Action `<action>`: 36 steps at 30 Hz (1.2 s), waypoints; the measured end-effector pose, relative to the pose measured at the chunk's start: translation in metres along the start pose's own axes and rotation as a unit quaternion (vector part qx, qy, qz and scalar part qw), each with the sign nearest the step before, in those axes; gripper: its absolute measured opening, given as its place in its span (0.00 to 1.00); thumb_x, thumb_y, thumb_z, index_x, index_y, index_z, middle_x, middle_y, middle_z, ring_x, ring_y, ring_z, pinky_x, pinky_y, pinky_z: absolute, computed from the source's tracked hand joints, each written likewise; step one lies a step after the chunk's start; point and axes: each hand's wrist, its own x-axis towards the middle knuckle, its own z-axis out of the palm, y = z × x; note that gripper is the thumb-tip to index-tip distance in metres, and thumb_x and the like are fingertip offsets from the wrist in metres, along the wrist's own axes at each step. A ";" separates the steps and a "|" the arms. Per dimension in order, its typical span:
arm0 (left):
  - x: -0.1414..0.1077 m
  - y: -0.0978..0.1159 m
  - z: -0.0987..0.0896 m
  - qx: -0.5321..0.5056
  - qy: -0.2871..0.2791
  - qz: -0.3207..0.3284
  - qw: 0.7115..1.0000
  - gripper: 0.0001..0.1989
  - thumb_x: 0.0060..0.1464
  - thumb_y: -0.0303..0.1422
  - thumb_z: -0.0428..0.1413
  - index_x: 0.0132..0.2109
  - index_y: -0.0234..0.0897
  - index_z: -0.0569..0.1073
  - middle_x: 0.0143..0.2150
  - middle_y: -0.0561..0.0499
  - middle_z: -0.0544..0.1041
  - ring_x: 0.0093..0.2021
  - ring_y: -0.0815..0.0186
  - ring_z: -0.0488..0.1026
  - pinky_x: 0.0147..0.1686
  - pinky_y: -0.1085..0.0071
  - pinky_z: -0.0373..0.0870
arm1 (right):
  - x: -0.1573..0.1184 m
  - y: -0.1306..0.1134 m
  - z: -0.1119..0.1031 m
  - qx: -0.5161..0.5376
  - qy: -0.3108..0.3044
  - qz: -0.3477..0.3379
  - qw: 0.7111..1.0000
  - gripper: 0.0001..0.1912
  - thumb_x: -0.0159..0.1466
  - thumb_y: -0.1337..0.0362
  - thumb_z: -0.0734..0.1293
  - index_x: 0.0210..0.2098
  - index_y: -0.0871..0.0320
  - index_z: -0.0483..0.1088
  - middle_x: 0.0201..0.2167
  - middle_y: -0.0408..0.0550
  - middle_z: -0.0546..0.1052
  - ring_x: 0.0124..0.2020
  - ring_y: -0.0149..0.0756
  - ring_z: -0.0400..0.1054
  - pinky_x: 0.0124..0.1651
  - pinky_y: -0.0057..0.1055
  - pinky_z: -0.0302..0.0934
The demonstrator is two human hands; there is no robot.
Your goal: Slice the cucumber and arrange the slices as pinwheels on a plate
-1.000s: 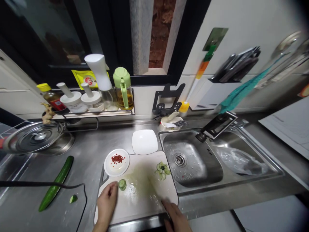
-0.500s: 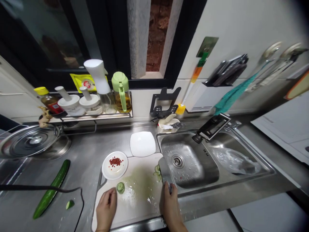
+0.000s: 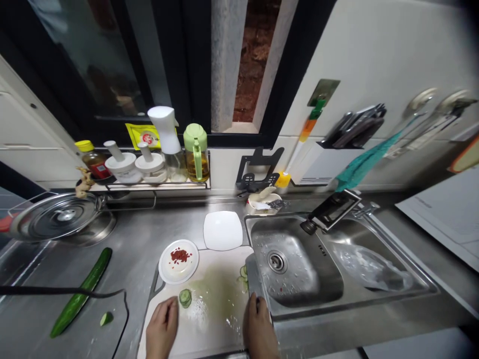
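Note:
My right hand [image 3: 261, 326] is wrapped around the handle of a kitchen knife [image 3: 255, 275], whose broad blade points away from me along the right side of the white cutting board [image 3: 209, 329]. Several thin cucumber slices [image 3: 243, 276] lie against the blade's left side. At the board's left edge rests my left hand [image 3: 162, 324], fingers curled together and nothing visible in them. Just right of its fingertips is a small stack of cucumber slices [image 3: 185, 298]. Wet marks cover the middle of the board. A round white plate [image 3: 170, 275] with small red pieces overlaps the board's far left corner.
A square white plate [image 3: 223, 230] stands behind the board. To the right is the steel sink [image 3: 299, 299] with a black-headed faucet [image 3: 331, 212]. A whole cucumber [image 3: 82, 294] and a cucumber end [image 3: 106, 318] lie left, near a dark cable [image 3: 125, 309]. Seasoning jars [image 3: 121, 168] line a rack.
The view has tilted slightly, so the background sits lower. My right hand and the knife have shifted a little left. My left hand stays curled beside the slices.

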 end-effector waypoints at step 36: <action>0.162 0.180 0.079 0.174 -0.144 -0.165 0.960 0.13 0.59 0.32 0.48 0.46 0.28 0.70 0.45 0.33 0.77 0.45 0.55 0.76 0.40 0.67 0.66 | 0.218 -0.024 -0.097 0.161 0.023 -0.076 0.984 0.12 0.64 0.72 0.58 0.41 0.65 0.72 0.40 0.56 0.78 0.42 0.38 0.71 0.43 0.30 0.58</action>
